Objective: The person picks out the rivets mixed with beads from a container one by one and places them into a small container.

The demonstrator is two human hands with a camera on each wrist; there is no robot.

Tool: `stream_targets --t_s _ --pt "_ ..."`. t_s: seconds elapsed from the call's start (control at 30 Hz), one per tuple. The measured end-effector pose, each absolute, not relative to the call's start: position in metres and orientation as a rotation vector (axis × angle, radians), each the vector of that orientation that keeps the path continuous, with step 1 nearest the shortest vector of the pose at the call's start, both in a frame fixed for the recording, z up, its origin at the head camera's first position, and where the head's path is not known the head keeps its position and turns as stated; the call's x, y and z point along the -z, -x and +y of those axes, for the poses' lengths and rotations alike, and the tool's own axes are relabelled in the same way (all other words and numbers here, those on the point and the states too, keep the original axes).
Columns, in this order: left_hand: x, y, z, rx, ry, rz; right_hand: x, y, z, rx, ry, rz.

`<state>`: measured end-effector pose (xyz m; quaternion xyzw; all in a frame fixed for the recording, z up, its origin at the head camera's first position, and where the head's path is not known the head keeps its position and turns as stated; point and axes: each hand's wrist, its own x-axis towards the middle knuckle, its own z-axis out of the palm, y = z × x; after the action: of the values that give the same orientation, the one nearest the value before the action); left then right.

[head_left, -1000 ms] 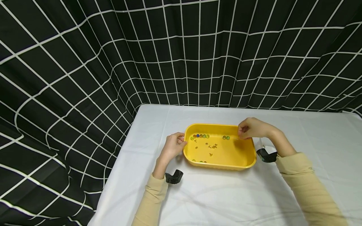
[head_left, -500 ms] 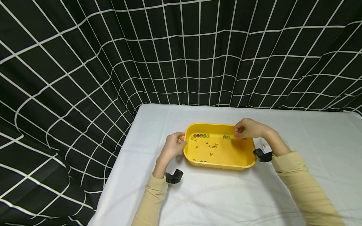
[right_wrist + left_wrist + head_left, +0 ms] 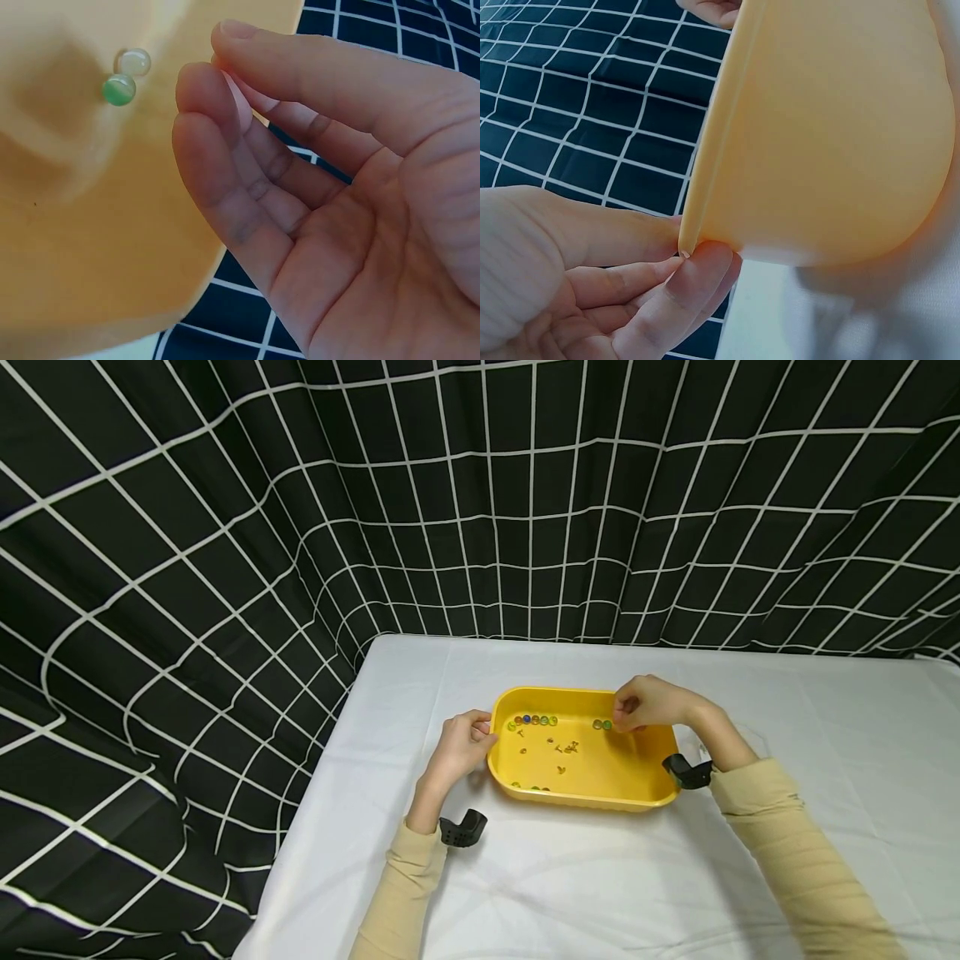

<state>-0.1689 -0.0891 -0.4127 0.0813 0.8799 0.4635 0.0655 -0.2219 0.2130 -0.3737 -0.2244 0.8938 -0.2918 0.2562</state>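
A person's left hand [image 3: 459, 745] pinches the rim at the left end of a yellow plastic tray [image 3: 607, 767], thumb on one side and fingers on the other; the tray sits on a white cloth [image 3: 570, 877]; the right hand [image 3: 654, 703] is over the tray's far right part, fingers bent and thumb close to the fingertips, though whether anything is held between them cannot be told; just beside those fingertips a pair of marbles [image 3: 119, 89], one green, lies inside the tray; a row of marbles [image 3: 536, 720], one blue, runs along the far wall toward the left; more marbles [image 3: 536, 789] show at the near wall; small gold-coloured pieces [image 3: 561, 770] lie scattered between; behind hangs a black curtain [image 3: 531, 527] with a white grid.
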Motion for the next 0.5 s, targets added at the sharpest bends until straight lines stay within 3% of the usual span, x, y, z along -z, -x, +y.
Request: stream_targets --t_s 0.5 --pt "0.415 0.170 -0.089 -1.415 -0.255 2.658 0.385 0.228 0.207 0.815 0.618 2.410"
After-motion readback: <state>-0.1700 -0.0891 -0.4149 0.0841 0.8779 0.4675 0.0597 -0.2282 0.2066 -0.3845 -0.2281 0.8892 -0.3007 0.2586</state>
